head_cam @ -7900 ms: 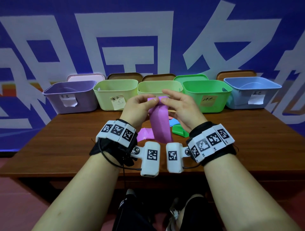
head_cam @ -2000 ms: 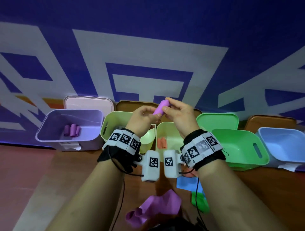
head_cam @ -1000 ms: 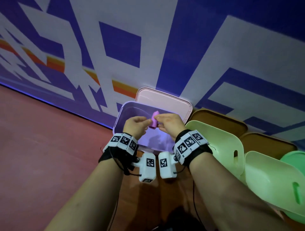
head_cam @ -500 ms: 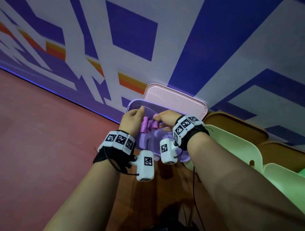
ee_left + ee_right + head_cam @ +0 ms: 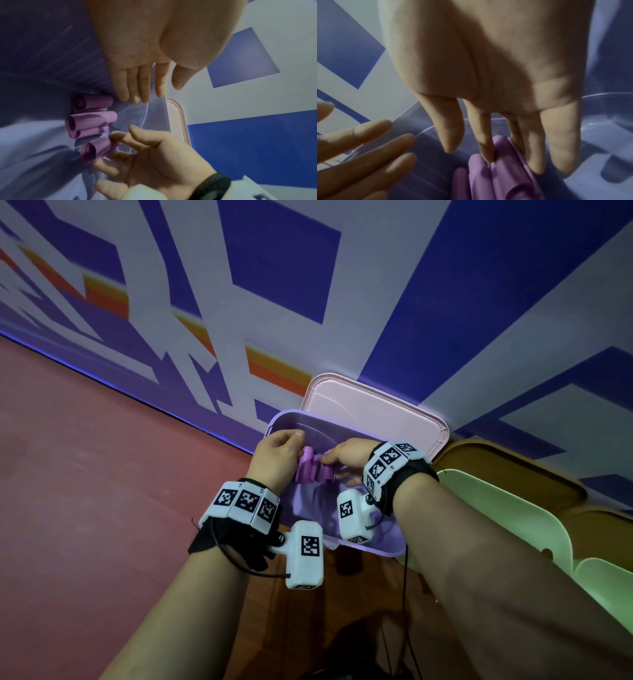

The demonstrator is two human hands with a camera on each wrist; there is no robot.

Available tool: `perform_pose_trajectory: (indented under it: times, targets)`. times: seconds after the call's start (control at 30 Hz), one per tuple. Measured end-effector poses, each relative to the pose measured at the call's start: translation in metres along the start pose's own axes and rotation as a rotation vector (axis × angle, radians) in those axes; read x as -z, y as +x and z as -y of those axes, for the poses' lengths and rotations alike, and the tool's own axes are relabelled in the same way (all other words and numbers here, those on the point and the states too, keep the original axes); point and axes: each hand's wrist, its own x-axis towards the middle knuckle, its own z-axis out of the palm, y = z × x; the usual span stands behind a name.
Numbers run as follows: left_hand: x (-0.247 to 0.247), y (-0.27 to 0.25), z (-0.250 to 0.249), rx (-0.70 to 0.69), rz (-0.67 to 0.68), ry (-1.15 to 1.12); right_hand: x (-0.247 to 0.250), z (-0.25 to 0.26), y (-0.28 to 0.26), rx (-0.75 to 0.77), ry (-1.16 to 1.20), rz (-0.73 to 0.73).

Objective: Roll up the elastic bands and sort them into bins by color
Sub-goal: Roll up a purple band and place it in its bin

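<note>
Both hands are inside the purple bin. Three rolled purple bands lie side by side on its floor, seen as rolls in the left wrist view. My right hand has straight fingers; its fingertips touch the nearest roll, which lies against them, while the thumb stands apart. My left hand hovers over the far roll with fingers straight and nothing in it. The bin wall curves around the rolls.
A pink lid leans behind the purple bin against the blue and white wall. Yellow-green bins and brown lids stand to the right. The brown table lies under my forearms; red floor is at the left.
The roll carried between both hands went down into the purple bin beside the other rolls. My left hand has let go and both hands have spread their fingers.
</note>
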Motion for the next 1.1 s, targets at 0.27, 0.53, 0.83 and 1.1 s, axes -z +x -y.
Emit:
perform_pose_trajectory:
  times: [0.27,0.53,0.83,1.1]
  targets:
    - [-0.004,0.003,0.003,0.011,0.007,-0.034,-0.007,0.000,0.010,-0.022,-0.045,0.010]
    - [-0.004,-0.001,0.001,0.028,0.005,-0.040,-0.007,-0.001,0.012,-0.005,-0.044,0.016]
    - [-0.005,-0.004,-0.002,0.048,-0.004,-0.042,-0.001,-0.005,0.010,0.019,-0.002,0.026]
    - [-0.010,-0.019,-0.019,0.064,0.002,-0.073,0.007,-0.016,0.005,0.025,0.072,-0.002]
